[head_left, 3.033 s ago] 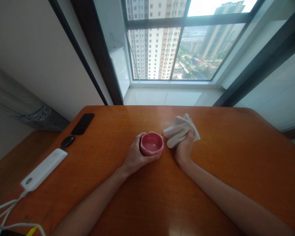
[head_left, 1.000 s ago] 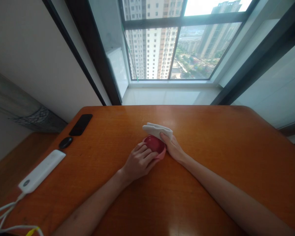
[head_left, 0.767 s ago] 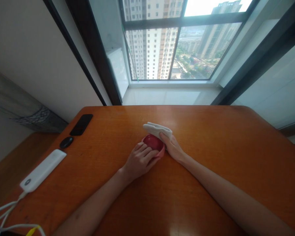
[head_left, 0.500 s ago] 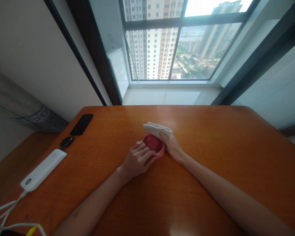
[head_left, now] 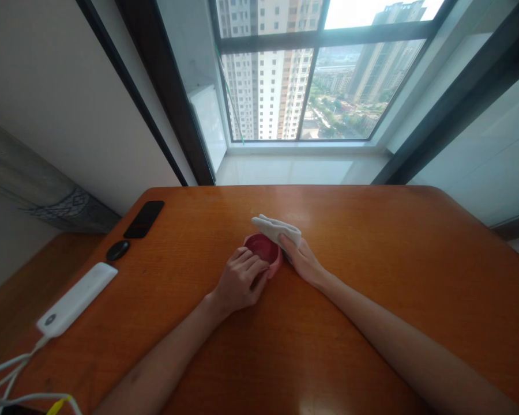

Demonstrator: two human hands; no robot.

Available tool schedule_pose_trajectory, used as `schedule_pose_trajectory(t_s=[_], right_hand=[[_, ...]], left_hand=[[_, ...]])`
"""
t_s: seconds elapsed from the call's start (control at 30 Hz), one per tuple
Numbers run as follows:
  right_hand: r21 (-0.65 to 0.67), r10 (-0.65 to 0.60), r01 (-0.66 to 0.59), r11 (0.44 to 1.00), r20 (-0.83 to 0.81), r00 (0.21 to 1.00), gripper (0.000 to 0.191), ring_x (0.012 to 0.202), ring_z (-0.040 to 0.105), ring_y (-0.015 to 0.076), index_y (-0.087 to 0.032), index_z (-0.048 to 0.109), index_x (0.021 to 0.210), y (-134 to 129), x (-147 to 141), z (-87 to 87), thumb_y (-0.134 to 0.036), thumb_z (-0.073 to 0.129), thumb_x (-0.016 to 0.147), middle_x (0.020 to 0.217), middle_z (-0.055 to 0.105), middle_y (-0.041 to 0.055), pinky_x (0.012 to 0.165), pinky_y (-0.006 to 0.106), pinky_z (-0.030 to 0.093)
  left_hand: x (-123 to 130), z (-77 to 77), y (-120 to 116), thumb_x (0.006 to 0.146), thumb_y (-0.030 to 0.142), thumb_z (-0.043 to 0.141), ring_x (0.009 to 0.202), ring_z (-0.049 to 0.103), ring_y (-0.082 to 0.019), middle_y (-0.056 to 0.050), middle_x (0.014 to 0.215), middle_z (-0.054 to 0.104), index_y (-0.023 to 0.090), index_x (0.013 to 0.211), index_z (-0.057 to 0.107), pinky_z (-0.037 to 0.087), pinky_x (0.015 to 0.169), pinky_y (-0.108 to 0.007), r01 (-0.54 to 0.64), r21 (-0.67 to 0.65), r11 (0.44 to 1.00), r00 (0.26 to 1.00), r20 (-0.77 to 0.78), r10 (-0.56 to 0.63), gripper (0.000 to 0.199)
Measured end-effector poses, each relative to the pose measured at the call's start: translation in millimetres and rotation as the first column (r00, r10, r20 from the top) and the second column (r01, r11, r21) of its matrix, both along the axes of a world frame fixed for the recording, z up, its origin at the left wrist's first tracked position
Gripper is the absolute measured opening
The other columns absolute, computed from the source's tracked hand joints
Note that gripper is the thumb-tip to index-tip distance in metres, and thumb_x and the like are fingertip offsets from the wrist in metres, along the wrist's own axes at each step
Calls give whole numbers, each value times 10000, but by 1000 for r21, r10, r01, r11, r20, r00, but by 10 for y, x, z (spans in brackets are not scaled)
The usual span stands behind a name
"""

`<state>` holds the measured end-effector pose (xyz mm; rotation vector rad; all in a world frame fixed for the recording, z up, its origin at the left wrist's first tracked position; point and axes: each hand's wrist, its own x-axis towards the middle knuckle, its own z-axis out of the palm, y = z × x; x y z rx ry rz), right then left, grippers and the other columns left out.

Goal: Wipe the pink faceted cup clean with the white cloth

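I'm reading this scene through the head camera, taking the window (head_left: 311, 75) as 12 o'clock. A pink ceramic bowl (head_left: 263, 246) is sitting near the middle of the varnished wooden tabletop (head_left: 372, 300), with a glossy glaze, a slightly lobed rim and a deeper red showing inside. The left hand (head_left: 241, 282) is cupping it from the 7 o'clock side, its fingers (head_left: 253, 266) curled together over the near rim, apparently pinning the bowl so that it cannot slide on the smooth varnish. The right hand (head_left: 301, 260) is resting at the bowl's 3 o'clock side, its fingers (head_left: 288, 245) pinched together on a folded white cloth (head_left: 277, 229). The soft, matte fabric is touching the bowl's far rim at about 1 o'clock, and the fold seems to give the pinch a firm edge to grip. Well apart from the hands, a black phone (head_left: 143, 219) is lying at 10 o'clock, with a smooth black oval object (head_left: 118, 250) just beside it. A white power bank (head_left: 75, 300) is sitting at 8 o'clock, trailing a white cable (head_left: 8, 386).
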<state>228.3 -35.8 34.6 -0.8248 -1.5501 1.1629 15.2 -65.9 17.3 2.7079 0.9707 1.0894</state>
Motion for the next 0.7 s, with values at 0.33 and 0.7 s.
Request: schedule_pose_trajectory(t_s=[0.33,0.7], right_hand=[[36,12,-15,999,63,998,528,1621,453,306,-392,644,1559,-11,11,33,-622,478,1113,1690,563,-53,1405,511,258],[55,9,-13,998,85,996,550,1641,424,289,-387,611,1588,9,17,2,-629,465,1117,1715,533,-44,1407,491,259]], left_hand=[[-27,22,2,997,248,658,907,677,-269,-54,943,765,217,1081,660,503,976,-486,-91,-5,996,996,20,91,90],[-41,-79,32,1087,135,536,774,654,-221,-39,881,751,187,1220,645,519,788,-370,-2,17,1000,1000,6,1,180]])
